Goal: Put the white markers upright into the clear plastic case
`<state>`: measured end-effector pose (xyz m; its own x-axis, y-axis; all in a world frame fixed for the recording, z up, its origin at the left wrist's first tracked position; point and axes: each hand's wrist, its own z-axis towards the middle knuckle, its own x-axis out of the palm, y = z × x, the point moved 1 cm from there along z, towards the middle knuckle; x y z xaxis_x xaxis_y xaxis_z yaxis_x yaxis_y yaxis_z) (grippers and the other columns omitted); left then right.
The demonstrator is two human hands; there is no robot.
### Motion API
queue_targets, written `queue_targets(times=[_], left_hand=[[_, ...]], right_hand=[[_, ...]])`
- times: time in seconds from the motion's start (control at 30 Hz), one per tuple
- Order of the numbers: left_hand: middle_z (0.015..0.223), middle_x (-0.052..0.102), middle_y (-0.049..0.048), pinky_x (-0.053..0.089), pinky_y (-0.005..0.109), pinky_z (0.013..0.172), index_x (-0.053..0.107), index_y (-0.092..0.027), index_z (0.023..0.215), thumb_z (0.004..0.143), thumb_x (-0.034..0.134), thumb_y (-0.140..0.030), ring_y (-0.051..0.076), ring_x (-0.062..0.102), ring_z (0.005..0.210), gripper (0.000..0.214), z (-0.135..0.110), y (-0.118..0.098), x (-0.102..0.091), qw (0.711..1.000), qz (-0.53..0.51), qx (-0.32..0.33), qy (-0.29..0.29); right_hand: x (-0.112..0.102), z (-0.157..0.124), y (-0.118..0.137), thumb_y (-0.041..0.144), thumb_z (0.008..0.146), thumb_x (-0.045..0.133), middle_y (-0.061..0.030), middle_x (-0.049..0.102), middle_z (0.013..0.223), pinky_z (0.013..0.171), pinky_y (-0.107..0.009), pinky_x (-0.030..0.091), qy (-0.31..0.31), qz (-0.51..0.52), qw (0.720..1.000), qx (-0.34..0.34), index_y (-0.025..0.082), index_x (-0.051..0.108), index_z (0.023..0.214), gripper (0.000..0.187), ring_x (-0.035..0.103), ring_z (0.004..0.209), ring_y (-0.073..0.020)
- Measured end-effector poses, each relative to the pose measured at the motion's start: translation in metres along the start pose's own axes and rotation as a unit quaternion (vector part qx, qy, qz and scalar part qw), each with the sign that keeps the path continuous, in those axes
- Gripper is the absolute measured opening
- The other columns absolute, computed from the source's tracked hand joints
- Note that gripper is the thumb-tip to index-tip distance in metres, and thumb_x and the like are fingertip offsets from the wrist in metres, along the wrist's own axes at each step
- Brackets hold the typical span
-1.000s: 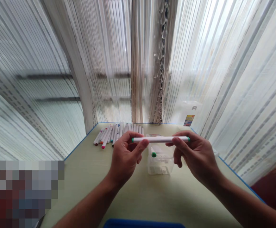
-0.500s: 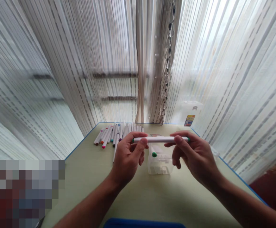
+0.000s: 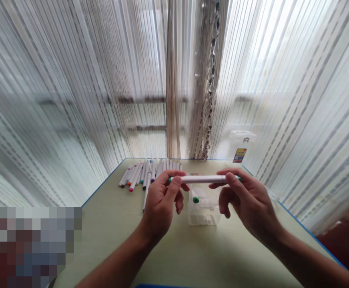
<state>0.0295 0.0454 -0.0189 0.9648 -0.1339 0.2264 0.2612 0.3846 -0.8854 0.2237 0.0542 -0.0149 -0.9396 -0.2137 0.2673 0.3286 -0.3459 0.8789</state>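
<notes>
A white marker (image 3: 203,179) with green ends lies level between my two hands, above the table. My left hand (image 3: 162,200) pinches its left end between thumb and fingers. At the other end, my right hand (image 3: 246,196) grips it the same way, with the lower fingers curled. Below and behind it stands a clear plastic box (image 3: 203,218), partly hidden by the hands. Inside this box lies another white marker with a green tip (image 3: 195,199).
Several white markers (image 3: 137,176) with coloured ends lie in a group at the back left of the light green table (image 3: 108,236). A clear container (image 3: 242,148) with a label stands at the back right. Striped string curtains (image 3: 138,80) hang behind the blue table edge.
The view has tilted slightly, so the table and hands sit a little lower in the picture. Both hands keep hold of the marker, which stays nearly in place.
</notes>
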Motion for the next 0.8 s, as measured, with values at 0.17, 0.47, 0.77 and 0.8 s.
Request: queue_targets(times=[0.17,0.47,0.77,0.8], left_hand=[[0.076,0.064,0.0014,0.039,0.02,0.039,0.063,-0.012,0.105,0.097,0.059,-0.039,0.006,0.048,0.044,0.029,0.0003,0.0004,0.0003,1.0,-0.018,0.001,-0.003],[0.079,0.066,0.0048,0.04,0.022,0.04,0.065,-0.01,0.11,0.097,0.057,-0.04,0.008,0.049,0.047,0.033,-0.0001,-0.0009,0.0011,0.999,-0.046,-0.014,-0.015],[0.079,0.068,0.0067,0.041,0.023,0.041,0.065,-0.009,0.113,0.096,0.057,-0.04,0.009,0.05,0.047,0.036,-0.0017,-0.0027,0.0018,0.998,-0.053,-0.014,-0.025],[0.08,0.068,0.0068,0.041,0.023,0.041,0.065,-0.009,0.113,0.096,0.057,-0.04,0.01,0.05,0.047,0.036,-0.0017,-0.0028,0.0018,0.998,-0.053,-0.013,-0.024]], right_hand=[[-0.0015,-0.0004,0.0002,0.042,0.097,0.061,-0.0074,0.076,0.082,0.031,-0.023,0.045,-0.013,0.017,1.0,0.009,0.017,0.065,0.101,0.026,0.063,0.04,-0.0146],[-0.0018,-0.0006,0.0019,0.045,0.099,0.056,-0.01,0.077,0.085,0.033,-0.026,0.045,-0.022,0.028,0.999,0.016,0.017,0.066,0.103,0.03,0.063,0.041,-0.0168],[0.0008,-0.0017,0.0055,0.044,0.098,0.055,-0.0105,0.077,0.081,0.033,-0.027,0.045,-0.021,0.033,0.999,0.009,0.016,0.068,0.1,0.03,0.062,0.039,-0.0177],[0.0009,-0.0016,0.0055,0.044,0.098,0.055,-0.0105,0.077,0.081,0.033,-0.027,0.045,-0.022,0.033,0.999,0.009,0.016,0.068,0.1,0.031,0.063,0.039,-0.0177]])
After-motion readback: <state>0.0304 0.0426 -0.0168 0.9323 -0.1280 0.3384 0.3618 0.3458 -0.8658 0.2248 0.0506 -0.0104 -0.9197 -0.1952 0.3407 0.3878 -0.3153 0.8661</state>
